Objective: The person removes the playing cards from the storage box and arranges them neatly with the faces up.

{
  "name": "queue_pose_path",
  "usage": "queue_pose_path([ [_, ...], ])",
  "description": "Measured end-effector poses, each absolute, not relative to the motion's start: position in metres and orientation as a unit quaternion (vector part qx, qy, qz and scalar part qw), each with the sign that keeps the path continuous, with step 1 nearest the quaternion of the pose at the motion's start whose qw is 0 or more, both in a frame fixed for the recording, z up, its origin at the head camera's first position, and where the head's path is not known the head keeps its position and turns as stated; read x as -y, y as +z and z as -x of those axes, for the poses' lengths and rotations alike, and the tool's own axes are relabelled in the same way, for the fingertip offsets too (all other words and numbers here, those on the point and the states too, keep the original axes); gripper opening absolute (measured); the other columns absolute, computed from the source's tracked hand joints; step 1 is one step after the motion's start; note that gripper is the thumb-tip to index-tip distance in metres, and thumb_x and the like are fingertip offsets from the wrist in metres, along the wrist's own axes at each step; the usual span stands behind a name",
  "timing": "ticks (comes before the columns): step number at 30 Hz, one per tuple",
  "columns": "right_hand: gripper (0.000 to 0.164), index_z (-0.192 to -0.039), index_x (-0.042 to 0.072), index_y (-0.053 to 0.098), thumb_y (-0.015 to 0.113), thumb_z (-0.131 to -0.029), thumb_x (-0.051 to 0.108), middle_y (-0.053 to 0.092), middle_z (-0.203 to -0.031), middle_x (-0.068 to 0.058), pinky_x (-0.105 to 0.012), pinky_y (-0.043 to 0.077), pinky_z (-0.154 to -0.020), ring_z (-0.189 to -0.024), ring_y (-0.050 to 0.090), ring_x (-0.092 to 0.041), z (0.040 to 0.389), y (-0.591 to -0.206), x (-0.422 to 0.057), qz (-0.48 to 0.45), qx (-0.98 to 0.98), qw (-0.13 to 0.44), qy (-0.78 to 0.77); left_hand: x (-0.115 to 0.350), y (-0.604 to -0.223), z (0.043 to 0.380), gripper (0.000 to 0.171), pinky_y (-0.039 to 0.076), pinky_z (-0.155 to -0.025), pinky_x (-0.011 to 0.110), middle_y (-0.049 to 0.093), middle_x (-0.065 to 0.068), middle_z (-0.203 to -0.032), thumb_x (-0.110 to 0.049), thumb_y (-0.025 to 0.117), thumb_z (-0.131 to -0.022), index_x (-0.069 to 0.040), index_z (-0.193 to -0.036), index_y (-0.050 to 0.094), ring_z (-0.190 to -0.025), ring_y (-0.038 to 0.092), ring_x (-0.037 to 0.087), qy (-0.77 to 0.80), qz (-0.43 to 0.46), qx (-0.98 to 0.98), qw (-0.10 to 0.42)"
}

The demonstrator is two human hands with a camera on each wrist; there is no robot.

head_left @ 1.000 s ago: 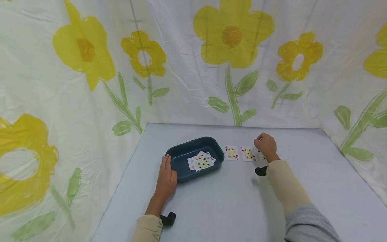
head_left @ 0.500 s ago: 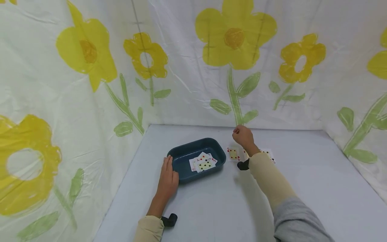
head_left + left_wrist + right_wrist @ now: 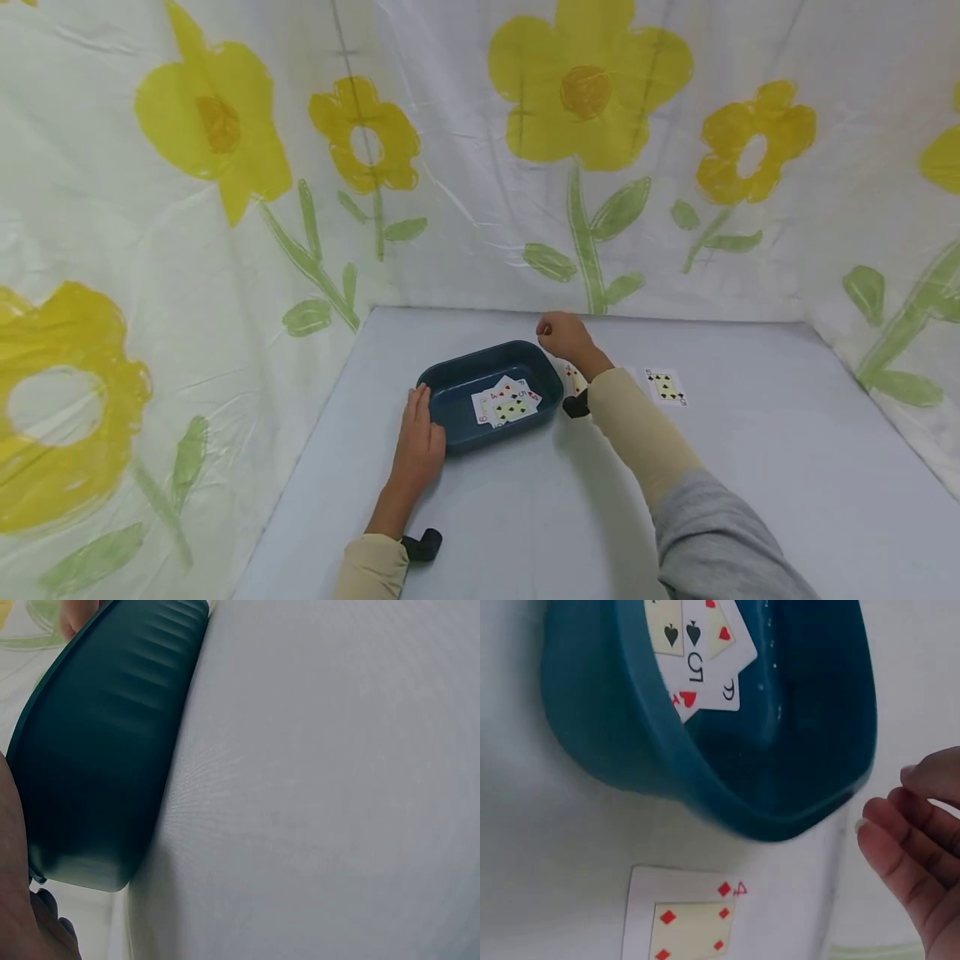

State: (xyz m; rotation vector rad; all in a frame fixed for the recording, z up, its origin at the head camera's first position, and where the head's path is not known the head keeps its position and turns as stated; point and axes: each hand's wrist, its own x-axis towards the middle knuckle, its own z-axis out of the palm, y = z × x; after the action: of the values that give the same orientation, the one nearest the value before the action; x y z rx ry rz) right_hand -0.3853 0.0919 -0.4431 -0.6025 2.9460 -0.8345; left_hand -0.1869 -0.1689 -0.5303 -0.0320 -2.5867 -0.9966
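Tabletop (image 3: 750,483), its far edge lying along the flowered curtain (image 3: 480,267); my widest room extends rightward of the black-suited card (image 3: 666,387) and across the near foreground. I have the left hand (image 3: 420,447) laid, fingers straight, against the left end of the dark teal tray (image 3: 450,408), which contains overlapping cards (image 3: 506,402). My right hand (image 3: 566,335) hovers just beside the far right corner, fingers loosely bent, thumb apart; the four of diamonds (image 3: 694,930) lies near the tray. One second earlier, that hand partly covered the black-suited card, now fully exposed.

Soft, diffuse light; faint shadows.
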Motion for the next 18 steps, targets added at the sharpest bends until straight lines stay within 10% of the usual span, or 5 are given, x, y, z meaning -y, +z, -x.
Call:
queue_pose_path([
  [12,0.008,-0.094,0.007,0.072,0.065,-0.091,0.008,0.067,-0.092,-0.006,-0.042,0.053,-0.08,-0.085,0.06,-0.024,0.38,-0.444,-0.059,0.241,-0.948,0.011,-0.209,0.171,-0.528,0.184,0.059,0.019,-0.118,0.052,0.022,0.016,-0.162,0.001,0.043,-0.097,0.005,-0.154,0.027,-0.151,0.013,0.035,-0.342,0.013,0.92,0.189],
  [18,0.005,-0.093,0.007,0.072,0.068,-0.091,0.008,0.064,-0.092,-0.004,-0.036,0.053,-0.078,-0.085,0.058,-0.021,0.376,-0.444,-0.045,0.268,-0.936,0.102,-0.204,0.173,-0.53,0.183,0.059,0.019,-0.118,0.052,0.022,0.016,-0.163,0.0,0.042,-0.097,0.005,-0.154,0.027,-0.151,0.013,0.035,-0.341,0.01,0.922,0.184],
])
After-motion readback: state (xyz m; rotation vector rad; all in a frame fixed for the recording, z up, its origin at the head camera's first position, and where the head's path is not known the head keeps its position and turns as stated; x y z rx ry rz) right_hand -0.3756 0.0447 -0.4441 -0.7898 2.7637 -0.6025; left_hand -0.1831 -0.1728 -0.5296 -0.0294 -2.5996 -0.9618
